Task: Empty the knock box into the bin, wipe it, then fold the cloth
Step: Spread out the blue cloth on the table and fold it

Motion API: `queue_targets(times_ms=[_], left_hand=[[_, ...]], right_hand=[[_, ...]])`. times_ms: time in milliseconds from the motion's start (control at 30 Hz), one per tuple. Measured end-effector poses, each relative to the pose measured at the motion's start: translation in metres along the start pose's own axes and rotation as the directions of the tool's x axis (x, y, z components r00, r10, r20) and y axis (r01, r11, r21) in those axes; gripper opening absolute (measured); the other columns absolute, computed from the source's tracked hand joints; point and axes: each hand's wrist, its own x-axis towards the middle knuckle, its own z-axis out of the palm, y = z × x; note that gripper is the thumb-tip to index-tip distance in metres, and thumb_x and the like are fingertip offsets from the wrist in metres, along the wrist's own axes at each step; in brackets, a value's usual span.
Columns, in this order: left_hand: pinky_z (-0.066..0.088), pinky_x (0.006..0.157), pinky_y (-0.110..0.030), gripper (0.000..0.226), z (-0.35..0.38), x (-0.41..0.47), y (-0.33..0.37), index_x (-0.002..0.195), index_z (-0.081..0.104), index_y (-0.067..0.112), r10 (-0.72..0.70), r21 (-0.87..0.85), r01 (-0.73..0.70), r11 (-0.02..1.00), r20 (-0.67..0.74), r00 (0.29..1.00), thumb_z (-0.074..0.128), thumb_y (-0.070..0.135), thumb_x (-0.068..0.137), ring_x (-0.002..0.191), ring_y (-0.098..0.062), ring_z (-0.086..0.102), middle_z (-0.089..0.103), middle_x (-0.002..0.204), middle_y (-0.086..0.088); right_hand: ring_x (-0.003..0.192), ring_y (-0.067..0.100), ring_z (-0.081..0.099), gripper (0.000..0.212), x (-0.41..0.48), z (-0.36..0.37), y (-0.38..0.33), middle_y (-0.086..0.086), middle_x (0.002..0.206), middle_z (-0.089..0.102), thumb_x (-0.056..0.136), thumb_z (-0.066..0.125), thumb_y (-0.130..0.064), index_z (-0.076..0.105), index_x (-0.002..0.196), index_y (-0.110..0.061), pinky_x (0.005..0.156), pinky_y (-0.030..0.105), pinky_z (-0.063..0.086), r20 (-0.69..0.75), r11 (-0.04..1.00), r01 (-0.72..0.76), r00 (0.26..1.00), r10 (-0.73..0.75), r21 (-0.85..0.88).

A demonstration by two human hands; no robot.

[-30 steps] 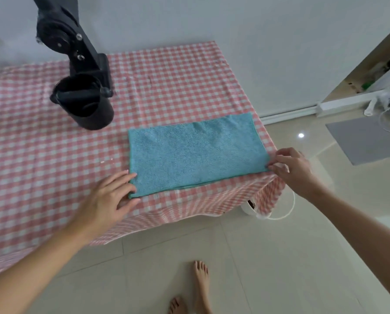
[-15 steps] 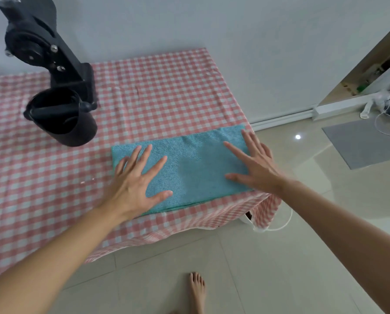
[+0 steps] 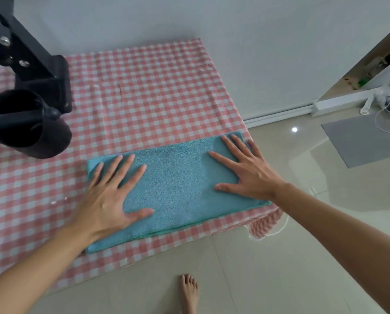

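Pressing the soft, limp cloth (image 3: 178,191) flat: your left hand (image 3: 107,200) and right hand (image 3: 246,173) lie open-palmed, gripping nothing; for the next fold, pinch its corners

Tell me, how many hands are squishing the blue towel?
2. The left hand lies flat on the towel's left end, and the right hand lies flat on its right end. Both have fingers spread, and none are hidden.
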Motion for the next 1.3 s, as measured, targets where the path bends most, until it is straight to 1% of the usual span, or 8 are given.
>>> queue_targets(times_ms=[267, 367, 533, 700, 867, 967, 1167, 1300], left_hand=[[0.016, 0.121, -0.067, 0.105, -0.001, -0.035, -0.024, 0.162, 0.022, 0.027, -0.090, -0.052, 0.090, 0.995, 0.020, 0.996, 0.027, 0.092, 0.080, 0.160, -0.028, 0.004, 0.010, 0.172, -0.006], [0.027, 0.118, -0.063, 0.097, -0.010, -0.026, -0.013, 0.150, 0.049, 0.014, -0.124, -0.089, 0.118, 0.989, -0.068, 0.990, 0.036, 0.083, 0.085, 0.158, -0.032, 0.015, 0.028, 0.166, -0.013], [0.051, 0.097, -0.042, 0.055, -0.062, 0.066, 0.040, 0.114, 0.072, 0.010, 0.015, -0.193, -0.074, 0.978, -0.291, 0.956, 0.047, 0.056, 0.096, 0.113, -0.025, 0.055, 0.061, 0.117, -0.004], [0.045, 0.108, -0.035, 0.040, -0.088, 0.162, 0.108, 0.137, 0.060, 0.024, 0.298, -0.304, -0.331, 0.893, -0.149, 0.943, 0.061, 0.035, 0.098, 0.125, -0.016, 0.049, 0.057, 0.129, 0.002], [0.032, 0.117, -0.043, 0.035, -0.088, 0.218, 0.142, 0.134, 0.060, 0.035, 0.282, -0.427, -0.213, 0.879, 0.105, 0.954, 0.063, 0.027, 0.100, 0.137, -0.018, 0.037, 0.042, 0.149, -0.001], [0.040, 0.114, -0.042, 0.022, -0.083, 0.232, 0.151, 0.121, 0.066, 0.029, 0.259, -0.420, -0.160, 0.893, 0.189, 0.947, 0.062, 0.025, 0.099, 0.125, -0.016, 0.049, 0.052, 0.136, -0.001], [0.053, 0.088, -0.026, 0.011, -0.080, 0.241, 0.160, 0.099, 0.074, 0.017, 0.238, -0.457, -0.125, 0.881, 0.198, 0.951, 0.066, 0.010, 0.098, 0.101, -0.016, 0.067, 0.068, 0.104, 0.004], [0.055, 0.094, -0.033, 0.017, -0.083, 0.243, 0.162, 0.111, 0.066, 0.014, 0.225, -0.506, -0.104, 0.856, 0.184, 0.957, 0.066, 0.006, 0.096, 0.097, -0.014, 0.064, 0.066, 0.102, 0.003]], right_hand=[[0.156, 0.029, -0.021, 0.085, -0.029, -0.007, 0.054, 0.006, 0.171, -0.018, 0.082, 0.024, -0.093, -0.008, 0.154, -0.061, 0.123, 0.061, -0.009, 0.133, 0.978, -0.176, 0.978, 0.160, 0.115], [0.156, 0.029, -0.019, 0.083, -0.034, -0.014, 0.053, 0.008, 0.171, -0.015, 0.084, 0.028, -0.090, -0.007, 0.154, -0.061, 0.124, 0.060, -0.007, 0.150, 0.974, -0.187, 0.974, 0.167, 0.129], [0.157, 0.021, -0.018, 0.085, -0.062, -0.017, 0.042, 0.003, 0.172, -0.014, 0.080, 0.030, -0.093, 0.013, 0.156, -0.058, 0.125, 0.052, -0.007, 0.061, 0.933, -0.247, 0.969, 0.239, 0.263], [0.158, 0.029, 0.009, 0.067, -0.102, -0.015, 0.027, 0.007, 0.172, 0.013, 0.079, 0.053, -0.080, 0.055, 0.139, -0.050, 0.122, 0.051, 0.014, -0.007, 0.862, -0.248, 0.960, 0.280, 0.441], [0.114, 0.026, 0.053, 0.041, -0.124, -0.008, 0.014, -0.005, 0.125, 0.054, 0.076, 0.073, -0.057, 0.077, 0.114, -0.040, 0.095, 0.054, 0.044, -0.118, 0.849, -0.221, 0.943, 0.312, 0.480], [0.096, 0.031, 0.063, 0.035, -0.129, -0.002, 0.013, 0.000, 0.107, 0.065, 0.080, 0.070, -0.047, 0.082, 0.109, -0.031, 0.078, 0.049, 0.048, -0.234, 0.901, -0.120, 0.944, 0.234, 0.417], [0.086, 0.025, 0.064, 0.022, -0.132, 0.007, 0.012, -0.003, 0.102, 0.073, 0.083, 0.083, -0.023, 0.083, 0.105, -0.022, 0.075, 0.044, 0.051, -0.350, 0.920, -0.015, 0.922, 0.164, 0.392], [0.082, 0.013, 0.064, 0.028, -0.125, -0.004, 0.002, -0.017, 0.090, 0.069, 0.083, 0.084, -0.034, 0.075, 0.108, -0.026, 0.076, 0.034, 0.055, -0.234, 0.824, -0.175, 0.908, 0.346, 0.539]])
